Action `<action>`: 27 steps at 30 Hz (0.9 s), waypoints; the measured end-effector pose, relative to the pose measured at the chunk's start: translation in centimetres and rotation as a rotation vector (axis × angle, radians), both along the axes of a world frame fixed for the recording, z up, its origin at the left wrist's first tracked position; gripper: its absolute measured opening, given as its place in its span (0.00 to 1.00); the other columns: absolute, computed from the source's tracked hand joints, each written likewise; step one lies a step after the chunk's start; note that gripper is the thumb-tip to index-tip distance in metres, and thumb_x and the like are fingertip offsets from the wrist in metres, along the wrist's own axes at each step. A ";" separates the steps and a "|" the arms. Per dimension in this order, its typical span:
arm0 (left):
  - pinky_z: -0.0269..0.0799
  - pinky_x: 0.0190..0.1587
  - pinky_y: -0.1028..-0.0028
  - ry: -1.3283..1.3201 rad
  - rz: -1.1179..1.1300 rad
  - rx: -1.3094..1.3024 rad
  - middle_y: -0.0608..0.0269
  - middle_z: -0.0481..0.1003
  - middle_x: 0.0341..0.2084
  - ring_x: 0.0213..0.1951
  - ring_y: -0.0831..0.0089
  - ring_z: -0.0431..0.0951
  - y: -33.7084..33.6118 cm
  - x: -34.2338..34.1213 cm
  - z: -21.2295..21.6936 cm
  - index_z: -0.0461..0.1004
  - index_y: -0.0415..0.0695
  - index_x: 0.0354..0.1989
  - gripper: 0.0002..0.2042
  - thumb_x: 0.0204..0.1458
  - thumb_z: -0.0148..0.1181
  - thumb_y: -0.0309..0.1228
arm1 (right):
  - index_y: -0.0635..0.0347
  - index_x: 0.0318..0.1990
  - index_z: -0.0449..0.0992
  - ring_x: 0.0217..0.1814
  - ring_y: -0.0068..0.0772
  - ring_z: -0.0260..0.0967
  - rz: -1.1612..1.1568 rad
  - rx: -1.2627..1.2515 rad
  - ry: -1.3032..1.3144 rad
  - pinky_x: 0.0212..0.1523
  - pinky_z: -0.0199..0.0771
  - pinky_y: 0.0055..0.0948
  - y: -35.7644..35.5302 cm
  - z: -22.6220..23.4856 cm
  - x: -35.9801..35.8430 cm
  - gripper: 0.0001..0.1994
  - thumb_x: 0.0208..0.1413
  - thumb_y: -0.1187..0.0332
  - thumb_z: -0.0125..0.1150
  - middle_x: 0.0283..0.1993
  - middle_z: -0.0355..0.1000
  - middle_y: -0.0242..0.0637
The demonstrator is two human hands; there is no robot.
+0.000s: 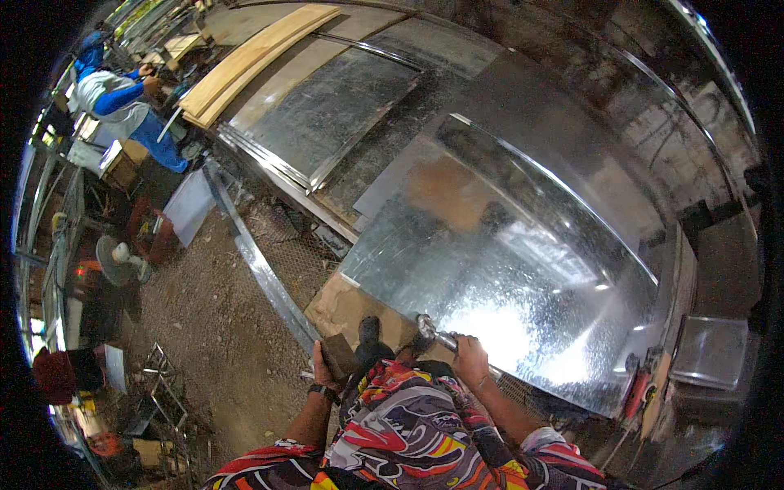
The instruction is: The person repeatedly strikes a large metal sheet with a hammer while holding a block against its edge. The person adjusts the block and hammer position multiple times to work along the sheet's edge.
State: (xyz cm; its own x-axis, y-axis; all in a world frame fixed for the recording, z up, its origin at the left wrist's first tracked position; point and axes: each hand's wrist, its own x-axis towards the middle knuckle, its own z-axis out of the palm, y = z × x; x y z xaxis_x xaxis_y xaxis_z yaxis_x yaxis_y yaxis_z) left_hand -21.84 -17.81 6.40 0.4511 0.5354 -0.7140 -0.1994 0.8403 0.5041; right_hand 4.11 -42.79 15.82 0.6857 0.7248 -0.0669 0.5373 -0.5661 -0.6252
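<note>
At my left side, my left hand [322,372] is closed on a brown block [339,356], which looks like wood. Beside it ends a long, narrow metal strip [260,265] that stretches away to the far left; whether my fingers also touch the strip cannot be made out. My right hand [471,362] grips the handle of a hammer [427,327], its metal head turned left, in front of my body. Just beyond the hammer lies a large shiny metal sheet [425,273] on the worktable.
More dark sheets [327,102] and wooden planks [253,61] lie farther along the table. A co-worker [118,102] in blue sits at the far left. A round fan [114,260] and a metal frame [166,384] stand on the dirt floor at left. A red tool [639,396] is at right.
</note>
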 end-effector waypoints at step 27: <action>0.82 0.43 0.56 -0.041 -0.511 -0.426 0.53 0.81 0.45 0.41 0.53 0.81 6.4 11.5 -3.5 0.76 0.45 0.55 0.38 0.62 0.40 0.69 | 0.66 0.53 0.73 0.28 0.39 0.70 -0.449 -0.035 0.250 0.34 0.71 0.41 11.6 5.4 -9.7 0.21 0.67 0.55 0.64 0.28 0.71 0.48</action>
